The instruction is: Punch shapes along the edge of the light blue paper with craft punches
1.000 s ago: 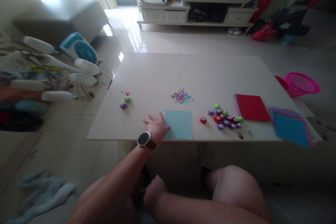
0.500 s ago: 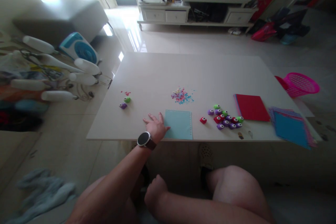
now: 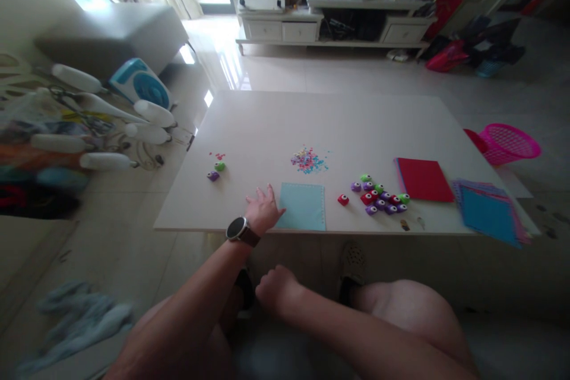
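My left hand (image 3: pixel 262 211) lies flat with fingers spread on the white table (image 3: pixel 356 130), its thumb at the left edge of a light blue paper sheet (image 3: pixel 303 206). Small notches or holes line the sheet's edges. Over my lap, below the table's front edge, my right hand (image 3: pixel 278 290) is closed in a fist; anything inside it is hidden. To the sheet's right stands a red paper punch (image 3: pixel 342 199) with an eye-like spot. Several red, purple and green punches (image 3: pixel 378 196) are grouped farther right. Paper confetti (image 3: pixel 308 160) lies behind the sheet.
At the table's left are a green punch (image 3: pixel 219 165), a purple punch (image 3: pixel 213 176) and red paper bits (image 3: pixel 218 155). On the right lie a red paper stack (image 3: pixel 425 179) and fanned blue sheets (image 3: pixel 485 214). A pink basket (image 3: pixel 512 143) stands beyond the right edge.
My right fist has risen slightly and moved right, toward the table edge. My left hand stays spread beside the sheet. The whole view has shifted a little.
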`<act>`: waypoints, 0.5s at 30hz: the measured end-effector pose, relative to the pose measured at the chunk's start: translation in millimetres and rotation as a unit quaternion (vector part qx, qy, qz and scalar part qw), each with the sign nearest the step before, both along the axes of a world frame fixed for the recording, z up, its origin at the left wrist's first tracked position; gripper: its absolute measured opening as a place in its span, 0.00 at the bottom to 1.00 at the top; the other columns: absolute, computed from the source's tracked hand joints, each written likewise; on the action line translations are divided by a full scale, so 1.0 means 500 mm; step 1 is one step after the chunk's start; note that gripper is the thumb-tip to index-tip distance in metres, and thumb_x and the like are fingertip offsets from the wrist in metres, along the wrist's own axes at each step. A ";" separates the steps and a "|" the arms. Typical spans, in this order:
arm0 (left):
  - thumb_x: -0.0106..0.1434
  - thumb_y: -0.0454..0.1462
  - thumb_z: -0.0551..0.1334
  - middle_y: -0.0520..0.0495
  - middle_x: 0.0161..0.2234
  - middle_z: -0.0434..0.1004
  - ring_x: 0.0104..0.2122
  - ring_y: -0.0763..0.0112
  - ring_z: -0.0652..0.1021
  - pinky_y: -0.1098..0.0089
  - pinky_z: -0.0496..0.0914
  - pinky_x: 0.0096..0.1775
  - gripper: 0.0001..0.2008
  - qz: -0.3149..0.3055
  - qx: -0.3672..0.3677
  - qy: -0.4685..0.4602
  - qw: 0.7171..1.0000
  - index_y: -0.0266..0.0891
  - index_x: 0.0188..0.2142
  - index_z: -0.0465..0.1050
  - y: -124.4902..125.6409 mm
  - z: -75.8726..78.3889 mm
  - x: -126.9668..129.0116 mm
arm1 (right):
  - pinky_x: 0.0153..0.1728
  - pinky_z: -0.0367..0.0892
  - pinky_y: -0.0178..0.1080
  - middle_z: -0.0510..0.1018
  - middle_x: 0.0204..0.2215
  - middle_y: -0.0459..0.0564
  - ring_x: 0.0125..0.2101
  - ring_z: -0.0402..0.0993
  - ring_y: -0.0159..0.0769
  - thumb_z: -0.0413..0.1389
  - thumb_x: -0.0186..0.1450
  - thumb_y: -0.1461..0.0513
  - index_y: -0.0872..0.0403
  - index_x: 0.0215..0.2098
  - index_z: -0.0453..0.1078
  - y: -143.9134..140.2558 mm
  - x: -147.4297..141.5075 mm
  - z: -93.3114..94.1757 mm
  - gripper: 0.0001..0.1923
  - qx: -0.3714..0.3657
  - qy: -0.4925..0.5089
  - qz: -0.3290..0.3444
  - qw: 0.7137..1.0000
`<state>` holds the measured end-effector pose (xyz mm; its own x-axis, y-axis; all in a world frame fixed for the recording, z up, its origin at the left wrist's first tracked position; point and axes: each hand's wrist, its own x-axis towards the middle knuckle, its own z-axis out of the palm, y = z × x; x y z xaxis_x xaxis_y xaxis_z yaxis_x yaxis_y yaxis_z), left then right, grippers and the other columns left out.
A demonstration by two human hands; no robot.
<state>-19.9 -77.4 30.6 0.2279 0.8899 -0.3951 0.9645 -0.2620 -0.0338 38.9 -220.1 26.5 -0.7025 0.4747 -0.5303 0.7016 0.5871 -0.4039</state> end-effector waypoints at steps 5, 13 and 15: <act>0.74 0.44 0.60 0.28 0.65 0.73 0.62 0.48 0.75 0.56 0.69 0.62 0.31 -0.016 0.024 -0.107 0.994 0.29 0.71 0.63 -0.016 0.032 -0.002 | 0.44 0.76 0.43 0.85 0.44 0.59 0.44 0.83 0.47 0.55 0.74 0.62 0.57 0.46 0.82 0.096 0.149 0.081 0.12 0.042 -0.010 -0.098 0.994; 0.69 0.35 0.66 0.37 0.69 0.70 0.68 0.57 0.70 0.60 0.66 0.68 0.21 -0.179 0.011 -0.271 0.946 0.36 0.61 0.73 -0.069 0.014 0.053 | 0.59 0.65 0.45 0.74 0.57 0.63 0.56 0.71 0.49 0.56 0.71 0.64 0.57 0.58 0.74 0.160 0.396 0.064 0.17 0.235 -0.020 -0.437 0.868; 0.68 0.34 0.67 0.37 0.72 0.65 0.73 0.55 0.63 0.59 0.64 0.70 0.23 -0.201 -0.010 -0.276 0.940 0.35 0.61 0.73 -0.087 -0.002 0.066 | 0.58 0.65 0.46 0.71 0.61 0.65 0.59 0.69 0.52 0.58 0.70 0.63 0.57 0.60 0.72 0.158 0.420 0.042 0.20 0.221 -0.047 -0.465 0.856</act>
